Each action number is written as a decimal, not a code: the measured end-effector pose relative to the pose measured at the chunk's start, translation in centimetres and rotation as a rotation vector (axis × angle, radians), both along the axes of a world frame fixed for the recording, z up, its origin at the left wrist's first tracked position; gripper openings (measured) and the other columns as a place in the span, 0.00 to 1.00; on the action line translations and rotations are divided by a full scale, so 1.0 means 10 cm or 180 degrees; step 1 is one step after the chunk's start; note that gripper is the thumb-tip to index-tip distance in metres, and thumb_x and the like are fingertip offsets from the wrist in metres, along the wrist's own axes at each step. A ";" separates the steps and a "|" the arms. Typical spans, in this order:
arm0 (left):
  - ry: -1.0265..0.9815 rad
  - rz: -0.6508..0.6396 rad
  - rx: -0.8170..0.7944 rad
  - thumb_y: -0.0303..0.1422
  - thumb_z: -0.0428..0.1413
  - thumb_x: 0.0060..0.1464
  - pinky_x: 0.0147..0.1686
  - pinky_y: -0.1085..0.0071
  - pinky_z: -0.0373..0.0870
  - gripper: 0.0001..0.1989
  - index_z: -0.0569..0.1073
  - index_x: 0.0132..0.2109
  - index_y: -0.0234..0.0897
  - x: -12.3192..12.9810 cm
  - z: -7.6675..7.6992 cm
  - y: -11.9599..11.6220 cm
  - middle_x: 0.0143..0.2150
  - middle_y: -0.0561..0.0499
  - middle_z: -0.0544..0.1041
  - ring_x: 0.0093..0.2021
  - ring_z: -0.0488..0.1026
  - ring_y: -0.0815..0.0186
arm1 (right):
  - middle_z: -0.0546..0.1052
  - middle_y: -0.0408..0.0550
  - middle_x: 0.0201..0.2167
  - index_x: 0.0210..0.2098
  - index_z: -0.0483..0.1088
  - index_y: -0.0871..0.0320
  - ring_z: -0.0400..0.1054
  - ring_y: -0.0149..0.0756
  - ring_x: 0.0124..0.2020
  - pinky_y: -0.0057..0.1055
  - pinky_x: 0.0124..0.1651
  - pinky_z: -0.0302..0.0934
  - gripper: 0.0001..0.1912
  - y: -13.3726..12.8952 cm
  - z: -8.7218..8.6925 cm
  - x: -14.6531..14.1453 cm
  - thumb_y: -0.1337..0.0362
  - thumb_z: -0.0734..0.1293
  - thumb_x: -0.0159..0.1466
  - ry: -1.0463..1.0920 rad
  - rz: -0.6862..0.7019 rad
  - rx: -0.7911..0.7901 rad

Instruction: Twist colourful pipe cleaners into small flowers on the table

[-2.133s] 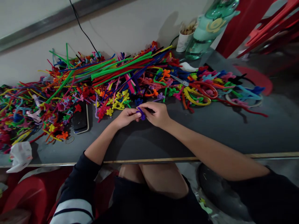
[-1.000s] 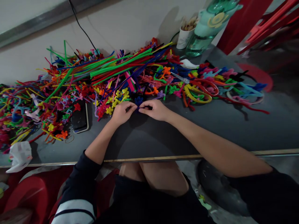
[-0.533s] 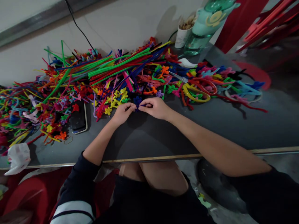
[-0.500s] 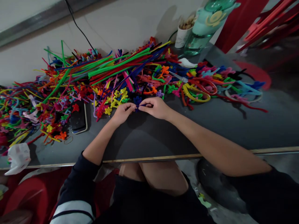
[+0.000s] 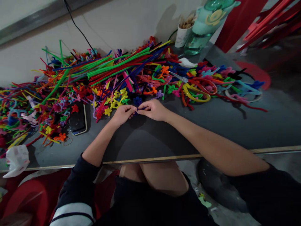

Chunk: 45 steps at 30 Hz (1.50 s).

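Note:
Both hands meet over the dark tabletop, at the front edge of a long heap of pipe cleaners. My left hand pinches a dark blue pipe cleaner between thumb and fingertips. From the other side my right hand pinches the same piece, its fingertips almost touching the left ones. Most of that piece is hidden by the fingers. Just beyond it lies a blue pipe-cleaner flower. Yellow pipe-cleaner flowers are close to my left hand.
A bundle of straight green pipe cleaners tops the heap. Scissors lie right of it, near a yellow loop. A phone rests at left. A paper cup and a green bottle stand at the back.
My right hand has shifted slightly left and its fingertips are closer to my left hand's. The whole view has drifted a little.

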State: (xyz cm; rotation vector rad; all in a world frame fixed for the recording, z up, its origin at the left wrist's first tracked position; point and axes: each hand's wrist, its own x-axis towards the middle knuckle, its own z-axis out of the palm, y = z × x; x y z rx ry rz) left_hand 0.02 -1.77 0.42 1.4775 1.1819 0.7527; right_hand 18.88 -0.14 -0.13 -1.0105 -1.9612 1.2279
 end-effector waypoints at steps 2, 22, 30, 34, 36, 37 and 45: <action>0.0276 0.0100 0.0333 0.43 0.54 0.58 0.23 0.76 0.62 0.16 0.74 0.32 0.34 -0.01 -0.02 0.01 0.23 0.53 0.70 0.21 0.64 0.74 | 0.65 0.39 0.16 0.32 0.76 0.63 0.51 0.24 0.17 0.28 0.23 0.46 0.21 0.02 0.00 0.00 0.49 0.69 0.56 -0.0015 -0.0075 -0.0018; 0.2320 -0.1034 0.4069 0.29 0.45 0.66 0.40 0.70 0.70 0.13 0.74 0.49 0.38 -0.21 0.18 -0.07 0.43 0.46 0.80 0.45 0.76 0.65 | 0.76 0.42 0.21 0.33 0.79 0.59 0.62 0.24 0.19 0.25 0.24 0.52 0.17 0.14 0.08 0.15 0.51 0.71 0.54 0.0147 0.0803 -0.0709; 0.2344 -0.0775 0.3422 0.34 0.47 0.65 0.31 0.70 0.61 0.12 0.75 0.40 0.36 -0.09 0.14 -0.07 0.32 0.45 0.77 0.36 0.73 0.64 | 0.72 0.42 0.18 0.33 0.79 0.61 0.61 0.27 0.19 0.27 0.24 0.52 0.15 0.04 0.11 0.11 0.54 0.69 0.58 -0.0366 0.0278 0.0396; 0.2462 0.0123 0.2664 0.34 0.51 0.59 0.27 0.70 0.56 0.12 0.76 0.33 0.34 0.06 0.08 -0.14 0.27 0.46 0.75 0.29 0.71 0.64 | 0.76 0.47 0.23 0.34 0.79 0.59 0.65 0.31 0.23 0.29 0.29 0.56 0.10 -0.01 0.10 0.07 0.61 0.68 0.58 -0.0834 -0.0245 0.1359; 0.2287 0.0476 0.1968 0.34 0.53 0.56 0.26 0.71 0.56 0.10 0.75 0.32 0.34 0.11 0.07 -0.15 0.25 0.47 0.74 0.26 0.69 0.66 | 0.78 0.49 0.27 0.34 0.79 0.59 0.68 0.34 0.26 0.30 0.31 0.57 0.09 -0.02 0.08 0.05 0.64 0.67 0.58 -0.1009 -0.0307 0.1645; 0.2085 0.0525 0.1634 0.35 0.54 0.56 0.26 0.71 0.56 0.10 0.75 0.31 0.34 0.12 0.07 -0.14 0.24 0.48 0.74 0.25 0.68 0.67 | 0.79 0.50 0.28 0.35 0.79 0.59 0.69 0.34 0.27 0.30 0.31 0.57 0.09 -0.02 0.07 0.05 0.64 0.67 0.58 -0.1055 -0.0326 0.1705; 0.0715 0.0000 0.1325 0.38 0.50 0.60 0.28 0.74 0.60 0.14 0.72 0.31 0.35 -0.01 0.10 -0.05 0.22 0.55 0.69 0.24 0.64 0.72 | 0.76 0.47 0.22 0.31 0.79 0.62 0.62 0.28 0.20 0.27 0.26 0.54 0.15 -0.01 0.11 0.08 0.55 0.68 0.57 -0.0332 -0.0352 0.0989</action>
